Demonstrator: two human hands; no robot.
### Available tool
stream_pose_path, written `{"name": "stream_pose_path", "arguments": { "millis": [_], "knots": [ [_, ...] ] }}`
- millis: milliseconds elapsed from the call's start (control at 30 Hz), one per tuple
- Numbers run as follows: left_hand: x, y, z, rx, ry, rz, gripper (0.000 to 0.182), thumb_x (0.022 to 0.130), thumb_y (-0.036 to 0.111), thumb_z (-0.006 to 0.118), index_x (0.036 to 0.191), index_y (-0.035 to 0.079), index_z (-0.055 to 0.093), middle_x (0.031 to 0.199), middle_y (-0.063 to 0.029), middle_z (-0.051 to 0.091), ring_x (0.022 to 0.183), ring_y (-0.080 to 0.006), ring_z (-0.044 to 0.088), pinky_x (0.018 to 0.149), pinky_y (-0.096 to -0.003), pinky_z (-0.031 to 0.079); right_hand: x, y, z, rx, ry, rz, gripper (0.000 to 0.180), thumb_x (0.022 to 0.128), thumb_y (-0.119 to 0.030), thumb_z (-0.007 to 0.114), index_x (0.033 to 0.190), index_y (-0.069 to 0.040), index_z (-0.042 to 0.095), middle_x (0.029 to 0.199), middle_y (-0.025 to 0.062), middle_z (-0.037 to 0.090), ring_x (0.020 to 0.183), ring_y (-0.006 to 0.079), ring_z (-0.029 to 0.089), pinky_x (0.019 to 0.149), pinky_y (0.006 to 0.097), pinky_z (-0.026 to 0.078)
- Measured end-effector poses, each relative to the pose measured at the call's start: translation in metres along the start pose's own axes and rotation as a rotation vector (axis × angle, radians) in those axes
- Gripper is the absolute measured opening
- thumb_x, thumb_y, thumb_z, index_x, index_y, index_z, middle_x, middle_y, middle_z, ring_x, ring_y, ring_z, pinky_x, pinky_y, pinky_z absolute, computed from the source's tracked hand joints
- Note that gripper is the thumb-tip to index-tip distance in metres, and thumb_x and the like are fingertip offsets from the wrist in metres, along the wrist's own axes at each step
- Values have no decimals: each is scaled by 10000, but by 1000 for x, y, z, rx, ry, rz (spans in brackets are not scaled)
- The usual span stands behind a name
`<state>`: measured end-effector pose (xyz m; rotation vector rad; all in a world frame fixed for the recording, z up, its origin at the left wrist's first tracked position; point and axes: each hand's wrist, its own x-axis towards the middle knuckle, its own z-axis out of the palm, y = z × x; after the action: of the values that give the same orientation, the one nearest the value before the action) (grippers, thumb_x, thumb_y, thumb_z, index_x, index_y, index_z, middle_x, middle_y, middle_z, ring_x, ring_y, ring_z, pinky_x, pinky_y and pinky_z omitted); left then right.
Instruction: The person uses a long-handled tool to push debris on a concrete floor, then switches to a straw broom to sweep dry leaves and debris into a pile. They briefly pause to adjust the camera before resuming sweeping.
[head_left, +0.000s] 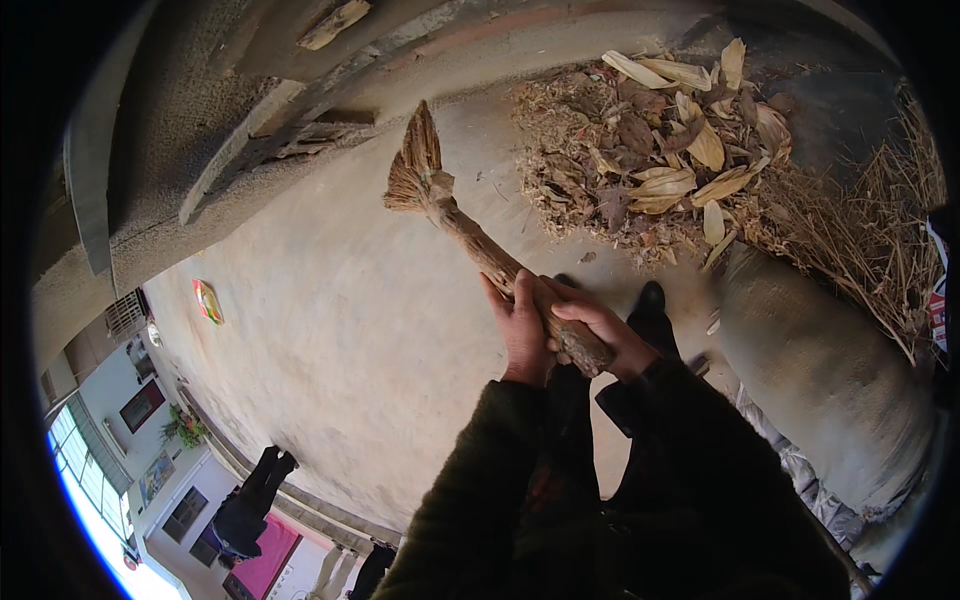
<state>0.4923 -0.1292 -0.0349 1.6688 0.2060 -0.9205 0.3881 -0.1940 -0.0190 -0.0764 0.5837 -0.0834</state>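
Both hands grip a rough brown piece that looks like a short, worn hand broom (480, 244), with a thick shaft and a fan-shaped, frayed end. It slants up and to the left, the frayed end farthest from me and held above the concrete floor (337, 315). My left hand (525, 330) wraps the shaft's left side near the butt, thumb along it. On the right side, my right hand (607, 330) closes around the same lower part, its fingers across the top. The butt end shows between my wrists. The palms are hidden.
A heap of dry leaves and corn husks (645, 165) lies ahead right, beside dry stalks (862, 217). A full sack (817, 382) stands to my right. Wooden boards (247, 142) lean ahead left. A bright packet (207, 301) lies on the floor. A person (251, 510) stands far left.
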Motion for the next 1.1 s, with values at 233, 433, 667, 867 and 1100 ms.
{"name": "stream_pose_path", "arguments": {
  "millis": [233,433,667,867,1100],
  "knots": [
    [121,50,-34,-62,8,4,317,914,247,575,1115,33,456,951,-86,564,843,-188,559,733,-312,479,127,-32,36,-125,-23,59,195,900,-219,514,982,-42,527,733,82,591,576,168,595,496,303,487],
    [81,16,38,129,-97,5,466,892,194,606,1243,-29,395,1066,-129,572,927,-185,542,806,-300,456,40,-51,3,60,124,-78,415,904,-229,531,1278,-56,483,886,48,584,658,146,600,539,268,498],
    [-17,-33,133,284,-411,24,701,875,171,616,1421,0,212,1149,-178,559,1028,-236,540,879,-319,446,-93,-62,-32,52,261,-323,630,891,-262,496,1462,-112,275,971,50,559,693,127,544,542,243,465],
    [-96,-48,153,337,-508,-138,823,878,235,606,1485,39,86,1197,-207,542,1065,-257,547,889,-306,445,-174,-49,-38,73,348,-393,725,845,-306,552,1478,-137,241,999,52,545,690,133,537,518,243,458],
    [-114,-96,182,474,-620,-19,848,877,256,610,1486,31,66,1224,-253,530,1076,-294,560,876,-330,462,-207,-38,-93,146,364,-489,718,842,-293,559,1473,-146,250,1001,68,555,674,145,559,524,253,484]
  ]
}}
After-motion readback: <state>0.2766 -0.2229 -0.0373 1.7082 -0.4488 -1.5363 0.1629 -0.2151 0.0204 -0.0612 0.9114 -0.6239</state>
